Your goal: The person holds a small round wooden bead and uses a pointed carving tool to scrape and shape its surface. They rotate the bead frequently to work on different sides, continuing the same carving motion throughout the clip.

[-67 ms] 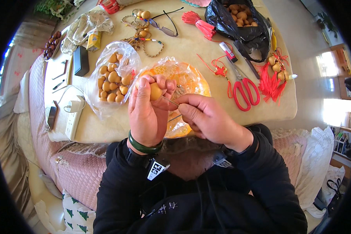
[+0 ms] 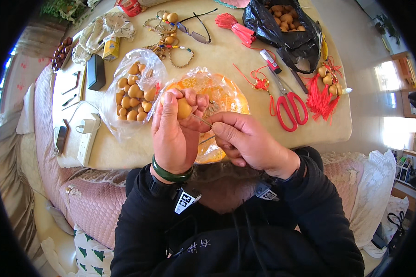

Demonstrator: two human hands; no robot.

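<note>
A small tan gourd (image 2: 184, 109) is gripped between the thumb and fingers of my left hand (image 2: 170, 131), above the near part of the table. My right hand (image 2: 252, 138) pinches a thin metal rod (image 2: 200, 120), like a needle or wire, whose far end meets the gourd's right side. Whether its tip is inside the gourd I cannot tell. Under both hands lies an orange tray (image 2: 238, 99) covered with crinkled clear plastic. Just left of my left hand, a clear bag (image 2: 118, 124) holds several more small gourds (image 2: 133, 92).
Red-handled scissors (image 2: 292, 111), a red knotted cord (image 2: 261, 84) and red tassels with gourds (image 2: 326, 92) lie to the right. A black bag of gourds (image 2: 305, 46), a red tassel bundle (image 2: 235, 30), glasses (image 2: 198, 32) and beaded strings (image 2: 180, 57) sit farther back. A white power strip (image 2: 88, 143) is at left.
My right hand's lower fingers have shifted slightly around the rod. The gourd and my left hand stay in nearly the same place.
</note>
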